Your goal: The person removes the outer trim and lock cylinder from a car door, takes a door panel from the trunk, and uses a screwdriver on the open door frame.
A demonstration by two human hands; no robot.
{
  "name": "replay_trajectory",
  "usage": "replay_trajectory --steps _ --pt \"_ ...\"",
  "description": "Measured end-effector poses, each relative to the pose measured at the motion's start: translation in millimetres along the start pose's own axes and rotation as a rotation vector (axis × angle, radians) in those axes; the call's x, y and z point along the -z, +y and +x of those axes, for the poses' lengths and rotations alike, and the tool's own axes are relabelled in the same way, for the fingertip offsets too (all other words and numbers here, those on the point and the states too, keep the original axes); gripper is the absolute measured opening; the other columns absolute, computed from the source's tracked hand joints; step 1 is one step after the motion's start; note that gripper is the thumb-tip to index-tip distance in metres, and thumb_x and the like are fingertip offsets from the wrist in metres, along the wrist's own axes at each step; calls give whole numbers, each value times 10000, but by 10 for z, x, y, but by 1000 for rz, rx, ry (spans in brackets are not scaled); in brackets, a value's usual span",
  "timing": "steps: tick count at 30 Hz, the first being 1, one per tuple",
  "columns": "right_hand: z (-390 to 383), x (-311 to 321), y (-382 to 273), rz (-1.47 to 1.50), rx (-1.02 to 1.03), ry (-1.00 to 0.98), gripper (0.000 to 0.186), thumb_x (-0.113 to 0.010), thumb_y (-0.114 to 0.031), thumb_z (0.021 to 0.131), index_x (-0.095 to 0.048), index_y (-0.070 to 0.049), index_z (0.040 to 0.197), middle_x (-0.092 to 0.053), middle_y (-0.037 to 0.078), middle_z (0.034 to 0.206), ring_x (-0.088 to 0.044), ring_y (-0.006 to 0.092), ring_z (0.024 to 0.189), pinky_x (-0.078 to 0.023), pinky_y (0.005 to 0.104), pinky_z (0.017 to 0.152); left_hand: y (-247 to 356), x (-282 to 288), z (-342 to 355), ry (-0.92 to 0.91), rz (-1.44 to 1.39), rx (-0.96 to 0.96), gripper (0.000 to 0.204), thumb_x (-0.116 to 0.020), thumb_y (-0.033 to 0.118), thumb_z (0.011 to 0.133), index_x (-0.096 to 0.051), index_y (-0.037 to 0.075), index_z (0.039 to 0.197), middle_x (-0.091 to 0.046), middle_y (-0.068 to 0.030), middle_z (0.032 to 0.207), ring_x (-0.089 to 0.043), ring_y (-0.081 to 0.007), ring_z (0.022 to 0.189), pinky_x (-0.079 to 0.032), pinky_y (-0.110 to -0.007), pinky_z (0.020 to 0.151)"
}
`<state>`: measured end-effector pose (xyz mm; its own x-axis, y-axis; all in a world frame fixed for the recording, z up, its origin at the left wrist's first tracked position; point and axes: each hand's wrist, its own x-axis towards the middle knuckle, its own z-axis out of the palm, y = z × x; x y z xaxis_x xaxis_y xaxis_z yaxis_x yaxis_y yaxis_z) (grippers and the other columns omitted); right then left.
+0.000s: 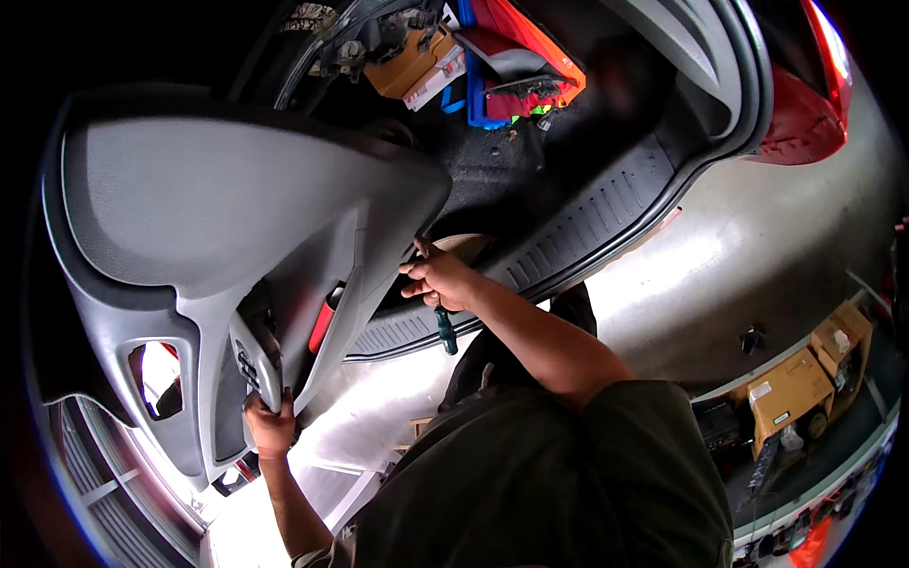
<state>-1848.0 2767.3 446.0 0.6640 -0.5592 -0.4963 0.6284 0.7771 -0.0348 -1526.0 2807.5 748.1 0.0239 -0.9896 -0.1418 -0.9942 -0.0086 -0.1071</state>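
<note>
A grey car door trim panel (218, 199) fills the left side of the view. My left hand (270, 426) is closed around the lower end of its armrest (265, 374), beside the switches. Toward the middle, my right hand (440, 277) is at the lower right edge of the panel. A screwdriver (446, 333) with a dark green handle hangs from its curled fingers; I cannot make out its blade. My index finger and thumb point toward the panel edge. A red piece with a black end (323, 320) shows in the panel's pocket area.
Behind the door lies the car interior, with a ribbed sill (597, 208), a cardboard box (412, 66) and an orange and blue bundle (525, 66). A red tail lamp (810, 123) is at the upper right. Cardboard boxes (791, 398) stand at the right.
</note>
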Motion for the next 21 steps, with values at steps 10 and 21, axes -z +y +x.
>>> replay_trajectory --steps 10,21 --pt "311 -61 66 -115 -77 -78 624 -514 -105 1025 -321 -164 1616 -568 144 1434 -585 122 693 -317 208 484 -287 135 -95 0 112 35 387 -841 268 826 -587 -23 793 -648 -251 766 -644 -472 729 -483 -528 679" --pt "1330 1602 -1819 -1809 -24 750 383 -595 -309 970 -755 -51 1205 -686 231 1319 -657 278 1275 -550 407 1011 -48 242 -56 -35 0 68 247 -828 163 820 -679 -14 907 -718 -198 823 -708 -396 735 -545 -453 711"
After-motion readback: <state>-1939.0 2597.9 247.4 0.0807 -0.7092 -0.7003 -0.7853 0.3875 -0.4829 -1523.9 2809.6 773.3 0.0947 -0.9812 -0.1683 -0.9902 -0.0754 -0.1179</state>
